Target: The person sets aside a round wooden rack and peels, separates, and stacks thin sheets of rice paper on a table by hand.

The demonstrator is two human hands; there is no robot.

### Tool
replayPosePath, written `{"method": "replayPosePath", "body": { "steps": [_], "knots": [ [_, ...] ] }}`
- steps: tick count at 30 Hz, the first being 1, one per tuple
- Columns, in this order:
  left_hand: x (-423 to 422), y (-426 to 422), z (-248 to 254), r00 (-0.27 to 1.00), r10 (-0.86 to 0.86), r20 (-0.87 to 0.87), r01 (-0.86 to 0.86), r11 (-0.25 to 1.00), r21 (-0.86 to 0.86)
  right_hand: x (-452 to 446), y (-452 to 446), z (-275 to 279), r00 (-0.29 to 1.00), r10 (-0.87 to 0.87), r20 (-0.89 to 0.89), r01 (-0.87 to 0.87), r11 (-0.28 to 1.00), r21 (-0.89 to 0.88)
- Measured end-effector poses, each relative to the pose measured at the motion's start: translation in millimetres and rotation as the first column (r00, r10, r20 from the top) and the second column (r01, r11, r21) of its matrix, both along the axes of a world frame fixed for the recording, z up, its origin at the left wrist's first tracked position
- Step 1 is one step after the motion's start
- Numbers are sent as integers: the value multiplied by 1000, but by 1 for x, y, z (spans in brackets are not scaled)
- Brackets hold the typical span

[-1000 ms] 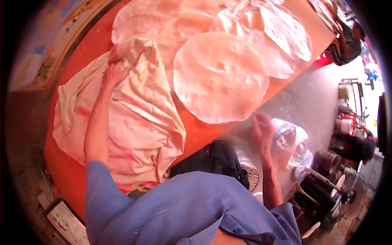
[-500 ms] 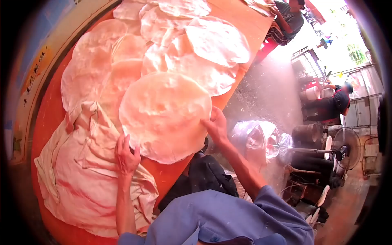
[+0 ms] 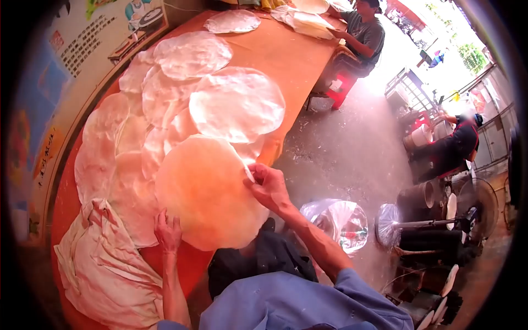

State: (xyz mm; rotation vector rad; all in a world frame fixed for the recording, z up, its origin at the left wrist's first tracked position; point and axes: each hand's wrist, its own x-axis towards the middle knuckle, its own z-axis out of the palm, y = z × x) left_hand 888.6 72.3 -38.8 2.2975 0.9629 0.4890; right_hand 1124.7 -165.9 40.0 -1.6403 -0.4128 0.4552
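Note:
A thin, pale round sheet (image 3: 212,192) hangs tilted over the near edge of the orange table, and light shows through it. The thumb and fingers of my right hand (image 3: 267,186) are closed on its upper right edge. Beside its lower left edge is my left hand (image 3: 168,232), palm down with fingers slightly curled and apart; no grip on the sheet shows. Under and behind it, more round sheets (image 3: 237,104) lie overlapping on the table (image 3: 286,58). A crumpled cream cloth (image 3: 104,267) lies at the lower left.
A clear plastic-wrapped bundle (image 3: 338,223) stands on the floor right of the table. Farther right is a fan (image 3: 473,217) with a bagged end. One person (image 3: 366,38) sits at the table's far end; another (image 3: 454,143) works by metal pots (image 3: 422,136).
My right hand moved from beside the table onto a sheet and has raised its edge. My left hand left the cloth for the sheet's left side. The view has shifted towards the far end.

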Motion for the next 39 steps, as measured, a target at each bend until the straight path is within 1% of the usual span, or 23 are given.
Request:
{"method": "replayPosePath", "body": {
  "steps": [2,4,5,6,8,10,11,12,14,16,18,19,23,26,28,30,32,34,35,36,37,38,39],
  "knots": [
    [24,-18,-1,1000,-3,-2,3,1000,-31,37,-16,-18,983,-80,166,104,985,-140],
    [49,-34,-9,994,34,100,-17,985,-170,61,-24,-25,981,-69,181,110,968,-225],
    [60,-41,-12,991,36,128,-7,976,-216,71,-25,-29,983,-67,168,104,970,-221],
    [76,-43,-10,992,45,114,-20,977,-212,78,-23,-16,968,-25,249,75,978,-195],
    [96,-48,-10,971,72,227,-24,978,-207,95,-18,-3,916,29,400,27,991,-135],
    [115,-38,-12,957,118,264,-15,932,-363,120,-5,21,866,38,498,20,994,-111],
    [133,-38,1,942,204,268,-46,865,-500,134,1,38,870,95,483,-11,985,-174],
    [150,-41,13,921,291,259,-69,777,-626,150,6,49,866,99,490,-41,991,-128],
    [177,-36,5,878,407,252,-74,635,-769,189,18,71,906,161,391,-163,986,-28],
    [209,-41,12,865,451,219,-74,547,-834,234,38,77,852,192,487,-197,979,-42],
    [235,-55,12,863,406,300,-24,626,-780,284,61,69,905,234,354,-216,972,-88],
    [245,-61,13,853,414,318,-55,677,-734,314,71,63,868,273,416,-245,962,-119],
    [268,-68,5,865,424,269,-120,695,-709,385,87,74,893,339,297,-279,933,-228],
    [280,-85,-2,907,408,103,-98,443,-891,422,86,61,905,365,216,-295,908,-297],
    [293,-95,0,912,394,112,-71,422,-904,438,89,53,895,381,231,-279,884,-374],
    [306,-107,-2,827,524,204,104,214,-971,452,90,41,878,393,273,-246,861,-446],
    [317,-117,-4,784,588,199,114,178,-977,483,86,13,851,455,264,-319,846,-427],
    [330,-129,-2,706,678,203,169,117,-979,504,80,-5,728,440,525,-52,800,-598],
    [337,-134,5,702,692,170,130,110,-985,510,72,-13,663,463,589,23,773,-634],
    [345,-135,9,689,705,167,122,113,-986,503,65,-23,513,460,725,145,786,-601],
    [352,-138,11,679,713,171,81,159,-984,484,56,-26,504,449,738,111,814,-570],
    [356,-143,12,671,722,169,32,199,-980,461,46,-30,529,530,663,-82,809,-582],
    [362,-147,12,644,747,166,-5,222,-975,434,34,-39,472,579,665,-288,814,-504]
  ]
}}
